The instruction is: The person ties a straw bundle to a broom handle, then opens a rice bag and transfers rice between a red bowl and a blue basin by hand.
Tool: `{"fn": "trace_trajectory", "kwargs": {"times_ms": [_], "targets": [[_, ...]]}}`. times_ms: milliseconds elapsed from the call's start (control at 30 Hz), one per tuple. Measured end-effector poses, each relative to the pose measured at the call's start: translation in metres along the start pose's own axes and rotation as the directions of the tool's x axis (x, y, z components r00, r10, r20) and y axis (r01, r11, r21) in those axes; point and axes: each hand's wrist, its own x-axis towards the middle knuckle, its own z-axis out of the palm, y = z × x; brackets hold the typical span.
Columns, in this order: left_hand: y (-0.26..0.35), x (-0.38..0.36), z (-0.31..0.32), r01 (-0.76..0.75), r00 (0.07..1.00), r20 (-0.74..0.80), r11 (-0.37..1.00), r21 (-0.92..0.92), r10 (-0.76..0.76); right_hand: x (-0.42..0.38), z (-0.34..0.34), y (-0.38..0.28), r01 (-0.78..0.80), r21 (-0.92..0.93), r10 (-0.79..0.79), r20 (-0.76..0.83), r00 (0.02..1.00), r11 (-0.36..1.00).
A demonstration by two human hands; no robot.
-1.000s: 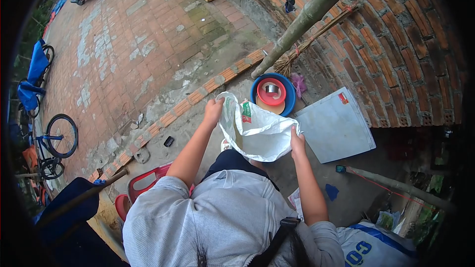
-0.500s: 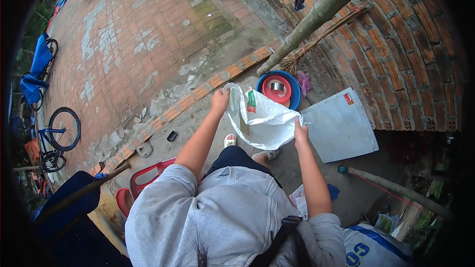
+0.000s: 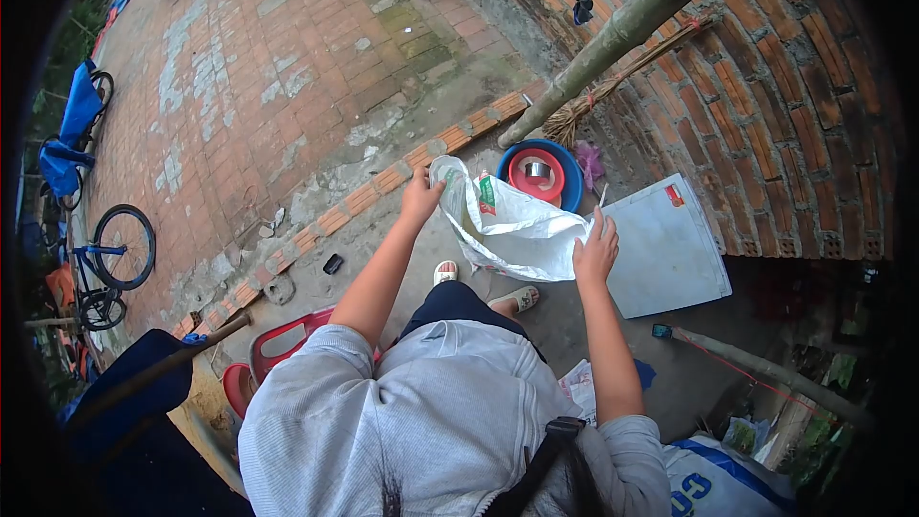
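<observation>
A white sack (image 3: 531,230) with a green and red print hangs open-mouthed in front of me. My left hand (image 3: 421,195) grips its left rim between thumb and fingers. At the right corner of the sack, my right hand (image 3: 595,249) has its fingers raised and somewhat spread, with the thumb against the sack's edge. Just beyond the sack stand a blue basin (image 3: 574,182) and, inside it, a red basin (image 3: 517,172) with a metal cup (image 3: 537,169). A grey flat panel (image 3: 665,249) lies right of my right hand.
A bamboo pole (image 3: 622,33) leans beside a straw broom (image 3: 574,120) near the brick wall (image 3: 766,134). A red chair (image 3: 273,354) is at my left, and a printed sack (image 3: 718,479) at lower right. Bicycles (image 3: 124,249) stand far left.
My right hand has loosened from its closed grip, its fingers now lifted and spread, and moved slightly right. The sack's right side sits a little differently. My left hand has shifted slightly left.
</observation>
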Motion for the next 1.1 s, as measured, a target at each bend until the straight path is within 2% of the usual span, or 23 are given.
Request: {"fn": "trace_trajectory", "kwargs": {"times_ms": [33,67,133,200,267,333,400,500,633,700,767,833,1000,1067,1100], "targets": [[0.002,-0.002,-0.002,0.022,0.999,0.024,1.0,0.012,-0.022,0.001,-0.006,-0.008,0.129,-0.136,-0.127,0.022,0.992,0.982],[0.002,-0.003,-0.003,0.043,0.998,0.047,0.999,0.024,-0.044,0.001,-0.012,-0.017,0.132,-0.136,-0.13,0.021,0.991,0.982],[0.003,-0.005,-0.004,0.041,0.998,0.053,0.999,0.026,-0.042,0.004,-0.018,-0.036,0.313,-0.209,-0.284,0.158,0.946,0.927],[0.004,-0.006,-0.004,0.039,0.998,0.058,0.999,0.027,-0.04,0.009,-0.015,-0.045,0.361,-0.155,-0.336,0.167,0.927,0.919],[0.005,-0.007,-0.004,0.035,0.996,0.078,0.998,0.052,-0.039,0.016,-0.009,-0.051,0.489,-0.077,-0.456,0.263,0.851,0.869],[0.007,-0.009,-0.005,0.035,0.997,0.071,0.998,0.058,-0.04,0.022,0.0,-0.055,0.515,-0.035,-0.488,0.271,0.83,0.857],[0.009,-0.011,-0.006,0.036,0.997,0.064,0.997,0.064,-0.04,0.026,0.005,-0.061,0.569,-0.08,-0.505,0.371,0.779,0.819],[0.012,-0.015,-0.01,0.037,0.997,0.057,0.995,0.091,-0.042,0.033,0.021,-0.061,0.613,-0.073,-0.549,0.371,0.749,0.787],[0.008,-0.017,-0.015,0.037,0.996,0.075,0.997,0.066,-0.042,0.045,0.032,-0.059,0.608,-0.087,-0.546,0.352,0.76,0.789],[0.007,-0.019,-0.017,0.048,0.995,0.084,0.997,0.058,-0.053,0.051,0.034,-0.057,0.55,-0.038,-0.532,0.205,0.821,0.834],[0.0,-0.018,-0.015,-0.053,0.998,0.049,0.994,0.091,0.049,0.058,0.024,-0.063,0.505,-0.058,-0.487,0.19,0.853,0.861],[-0.005,-0.016,-0.014,-0.054,0.998,0.049,0.994,0.094,0.05,0.067,0.018,-0.066,0.423,-0.088,-0.409,0.145,0.901,0.902],[-0.003,-0.021,-0.018,-0.058,0.997,0.05,0.995,0.079,0.054,0.083,0.005,-0.068,0.317,-0.108,-0.307,0.095,0.947,0.942],[0.004,-0.025,-0.022,0.024,0.996,0.088,0.999,0.023,-0.026,0.083,0.001,-0.072,0.286,-0.105,-0.291,-0.04,0.956,0.952],[0.006,-0.026,-0.023,0.024,0.996,0.088,0.999,0.022,-0.026,0.081,0.001,-0.074,0.286,-0.106,-0.292,-0.04,0.956,0.952]]}}
